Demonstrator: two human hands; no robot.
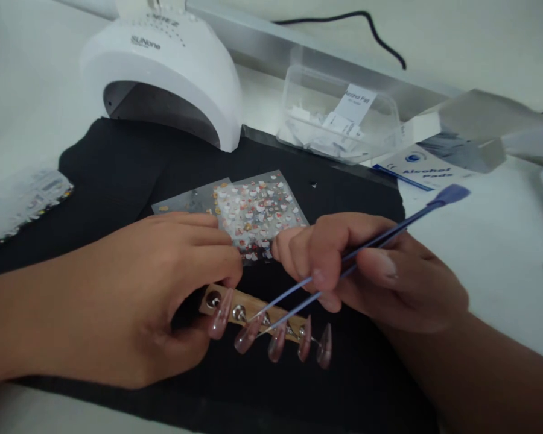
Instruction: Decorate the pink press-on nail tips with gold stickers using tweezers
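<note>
My left hand (pixel 163 289) grips the left end of a wooden nail stand (pixel 248 305), its thumb and fingertips at the stand's edge. Several long, pointed, translucent pink false nails (pixel 277 343) are mounted along it on small metal holders. Blue tweezers (pixel 294 310) are held in my right hand (pixel 366 271), between thumb and fingers. Their two slightly parted tips reach the second nail from the left (pixel 248 333); whether anything tiny sits between the tips I cannot tell. Behind my hands lie overlapping sticker sheets (pixel 262 208) with small white, red and gold designs, partly covered by my fingers.
A white nail lamp (pixel 199 66) stands at the back left. A clear plastic box (pixel 294 90) with alcohol pad packets and an opened alcohol pads carton (pixel 452 169) are at the back right. Black sheeting (pixel 344 392) covers the white table. At far left lies a blurred pale pack (pixel 22 205).
</note>
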